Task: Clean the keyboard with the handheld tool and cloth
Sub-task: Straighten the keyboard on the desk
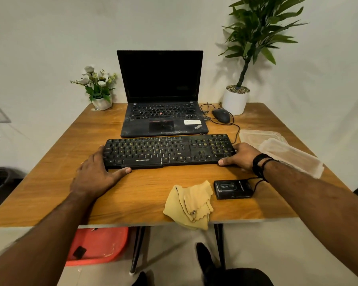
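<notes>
A black dusty keyboard (165, 150) lies flat across the middle of the wooden table (50, 182). My left hand (95, 174) grips its left end, thumb along the front edge. My right hand (239, 156) grips its right end in the same way. A crumpled yellow cloth (191, 203) lies at the table's front edge, partly hanging over it. Just right of the cloth sits a small black handheld tool (233, 188) with a thin cord, untouched.
An open black laptop (163, 112) stands right behind the keyboard. A black mouse (221, 115) with a cable and a white potted plant (236, 100) are at the back right, a small flower pot (100, 100) at the back left. Clear plastic lids (281, 149) lie at the right edge.
</notes>
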